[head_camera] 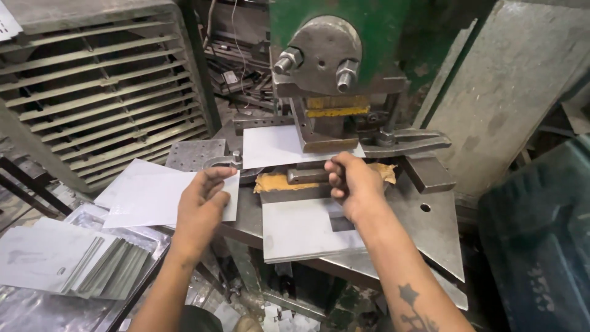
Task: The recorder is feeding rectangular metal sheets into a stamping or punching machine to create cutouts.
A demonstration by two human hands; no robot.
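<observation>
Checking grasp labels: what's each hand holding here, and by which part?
Left hand pinches a flat grey sheet by its right edge. Right hand is closed on the front end of the dark metal bar on the press bed.

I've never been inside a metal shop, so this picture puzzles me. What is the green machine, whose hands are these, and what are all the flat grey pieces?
The one picture comes from a camera on the worker's head, looking down at their own hands. The green machine looks like a press. A metal sheet lies under its tool. The right hand grips a part at the press bed. The left hand holds another sheet. More cut sheets are piled lower left, and one flat sheet rests on the machine's table.
</observation>
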